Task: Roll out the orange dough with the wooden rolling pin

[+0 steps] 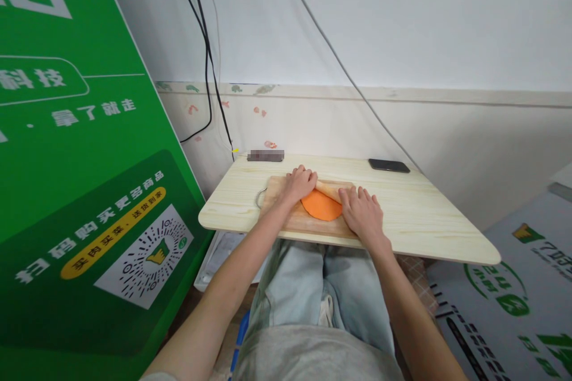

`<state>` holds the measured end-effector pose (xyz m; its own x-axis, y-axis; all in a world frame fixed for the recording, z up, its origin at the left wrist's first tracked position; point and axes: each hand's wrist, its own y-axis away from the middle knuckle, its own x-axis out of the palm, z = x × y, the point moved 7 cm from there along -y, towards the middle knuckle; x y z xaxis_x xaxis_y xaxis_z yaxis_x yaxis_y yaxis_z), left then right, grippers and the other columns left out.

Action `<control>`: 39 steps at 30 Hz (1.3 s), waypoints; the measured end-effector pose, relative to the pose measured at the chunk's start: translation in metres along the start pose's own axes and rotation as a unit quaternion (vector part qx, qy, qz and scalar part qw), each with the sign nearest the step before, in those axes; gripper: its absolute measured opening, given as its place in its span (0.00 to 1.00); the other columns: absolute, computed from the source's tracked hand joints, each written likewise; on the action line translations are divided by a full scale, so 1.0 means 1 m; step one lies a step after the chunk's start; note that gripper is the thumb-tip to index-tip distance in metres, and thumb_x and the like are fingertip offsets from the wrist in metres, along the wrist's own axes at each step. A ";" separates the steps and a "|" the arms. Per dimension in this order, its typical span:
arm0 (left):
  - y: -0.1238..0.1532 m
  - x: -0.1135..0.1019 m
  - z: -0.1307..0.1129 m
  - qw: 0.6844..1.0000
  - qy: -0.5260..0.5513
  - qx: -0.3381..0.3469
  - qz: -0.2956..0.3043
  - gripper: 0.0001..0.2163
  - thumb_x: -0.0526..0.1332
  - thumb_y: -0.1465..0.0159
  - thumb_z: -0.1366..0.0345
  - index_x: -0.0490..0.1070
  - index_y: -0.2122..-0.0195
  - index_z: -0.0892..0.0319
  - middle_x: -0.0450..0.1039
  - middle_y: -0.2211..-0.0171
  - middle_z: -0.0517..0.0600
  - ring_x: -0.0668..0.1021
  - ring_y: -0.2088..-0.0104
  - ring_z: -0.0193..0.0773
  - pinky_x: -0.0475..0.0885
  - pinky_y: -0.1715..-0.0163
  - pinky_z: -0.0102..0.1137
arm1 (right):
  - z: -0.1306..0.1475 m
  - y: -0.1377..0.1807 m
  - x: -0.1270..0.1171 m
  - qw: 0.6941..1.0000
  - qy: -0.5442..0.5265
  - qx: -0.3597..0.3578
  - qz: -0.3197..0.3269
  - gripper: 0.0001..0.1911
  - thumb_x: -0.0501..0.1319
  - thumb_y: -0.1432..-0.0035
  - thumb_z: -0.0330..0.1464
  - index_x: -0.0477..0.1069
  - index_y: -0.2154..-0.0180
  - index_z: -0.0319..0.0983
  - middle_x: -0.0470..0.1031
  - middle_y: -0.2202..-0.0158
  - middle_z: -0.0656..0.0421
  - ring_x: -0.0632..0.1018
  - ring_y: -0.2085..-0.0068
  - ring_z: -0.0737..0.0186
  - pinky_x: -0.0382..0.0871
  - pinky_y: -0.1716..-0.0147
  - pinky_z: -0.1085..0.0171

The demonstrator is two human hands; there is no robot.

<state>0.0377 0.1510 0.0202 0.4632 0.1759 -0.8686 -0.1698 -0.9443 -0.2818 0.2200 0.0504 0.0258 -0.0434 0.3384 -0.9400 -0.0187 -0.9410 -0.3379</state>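
A flat round of orange dough [320, 207] lies on a wooden cutting board [308, 223] on a pale wooden table [415, 214]. A wooden rolling pin [328, 190] rests across the dough's far edge. My left hand [298, 183] lies over the pin's left end, fingers curled down on it. My right hand [364, 213] presses on the pin's right end, fingers stretched forward and close together. Most of the pin is hidden under both hands.
A dark phone [388, 165] lies at the table's back right. A small blurred dark object [265, 156] sits at the back left. Cables [208, 59] hang down the wall. A green printed panel [80, 178] stands to the left, a grey printed board [522, 286] to the right.
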 end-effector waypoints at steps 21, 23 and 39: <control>0.001 -0.002 0.000 1.000 0.002 -0.003 -0.003 0.18 0.51 0.19 0.60 0.80 0.57 0.53 0.80 0.49 0.54 0.80 0.45 0.46 0.72 0.40 0.40 | 0.020 0.038 0.004 0.995 0.002 -0.048 -0.082 0.39 0.40 0.19 0.45 0.64 0.27 0.22 0.69 0.27 0.31 0.66 0.24 0.36 0.61 0.28 0.43; 0.001 -0.003 0.000 1.000 0.000 -0.004 -0.007 0.18 0.50 0.19 0.60 0.80 0.57 0.53 0.80 0.49 0.54 0.80 0.46 0.47 0.72 0.40 0.41 | 0.026 0.043 0.002 0.997 -0.002 -0.040 -0.070 0.41 0.40 0.19 0.46 0.62 0.26 0.19 0.66 0.25 0.32 0.62 0.21 0.37 0.57 0.25 0.43; 0.001 -0.002 -0.001 1.000 0.003 0.001 0.000 0.17 0.51 0.19 0.61 0.80 0.56 0.54 0.80 0.48 0.55 0.80 0.44 0.47 0.72 0.39 0.41 | 0.020 0.043 0.000 0.998 -0.024 -0.033 -0.037 0.39 0.39 0.18 0.46 0.64 0.26 0.24 0.67 0.24 0.36 0.63 0.21 0.40 0.58 0.25 0.45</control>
<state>0.0373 0.1496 0.0216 0.4690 0.1745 -0.8658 -0.1706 -0.9439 -0.2827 0.1988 0.0101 0.0121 -0.0925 0.4053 -0.9095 0.0422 -0.9110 -0.4103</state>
